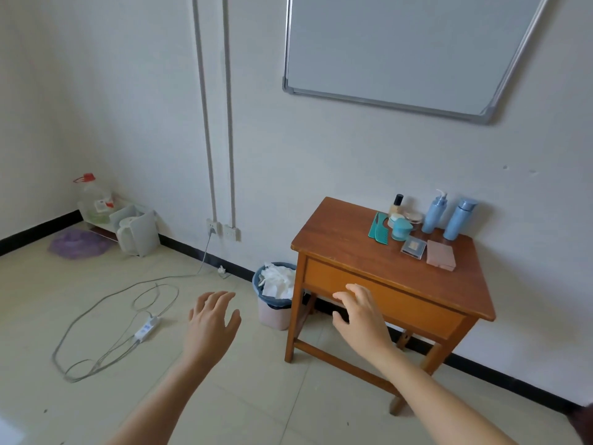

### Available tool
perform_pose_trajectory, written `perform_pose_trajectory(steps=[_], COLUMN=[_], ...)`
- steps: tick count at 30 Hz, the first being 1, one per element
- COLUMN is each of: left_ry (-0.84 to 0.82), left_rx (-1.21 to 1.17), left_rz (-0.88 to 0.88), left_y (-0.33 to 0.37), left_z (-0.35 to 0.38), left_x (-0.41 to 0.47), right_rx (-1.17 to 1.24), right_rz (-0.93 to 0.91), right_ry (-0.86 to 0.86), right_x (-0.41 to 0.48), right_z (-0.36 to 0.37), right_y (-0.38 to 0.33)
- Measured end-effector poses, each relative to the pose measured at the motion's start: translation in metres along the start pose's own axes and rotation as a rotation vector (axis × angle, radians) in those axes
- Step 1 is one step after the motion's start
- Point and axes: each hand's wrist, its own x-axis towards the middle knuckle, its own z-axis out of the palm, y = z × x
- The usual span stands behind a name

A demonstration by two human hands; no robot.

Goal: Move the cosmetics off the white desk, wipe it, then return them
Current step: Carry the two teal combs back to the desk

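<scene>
Both bare hands reach forward, fingers spread, holding nothing: left hand (213,319) at lower centre, right hand (361,316) before the drawer of the brown wooden table (337,239). The cosmetics lie up-right of them, strung along the table's wall edge, nearer the right hand: pale-blue pump bottle (434,213), pale-blue capped bottle (459,220), one teal comb (380,229), one teal jar (401,230), one pink flat case (441,255), one clear square compact (413,247). No white desk shows.

Wooden table (353,252) glossy; blue plastic bottles (434,216); crumpled paper in bin (272,316); smooth floor tiles (96,316).
</scene>
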Motion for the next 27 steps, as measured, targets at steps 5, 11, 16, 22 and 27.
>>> perform_pose_trajectory(steps=[5,11,16,22,27], left_ry=[-0.087,-0.176,-0.317,-0.429,-0.448], left_rx=[-0.048,-0.123,-0.149,-0.14,-0.085], left_rz=[0.062,0.191,0.257,0.273,0.291], left_y=[0.007,0.031,0.05,0.078,0.11], left_z=[0.053,0.105,0.155,0.212,0.258], left_x=[0.086,0.2,0.236,0.267,0.313], right_rx=[-0.048,-0.086,-0.048,0.068,0.189], right_rz=[0.12,0.299,0.45,0.643,0.709], right_ry=[-0.003,0.063,-0.005,0.049,0.01], right_x=[0.063,0.142,0.15,0.178,0.225], right_z=[0.007,0.013,0.038,0.038,0.043], right_y=[0.037,0.073,0.102,0.165,0.221])
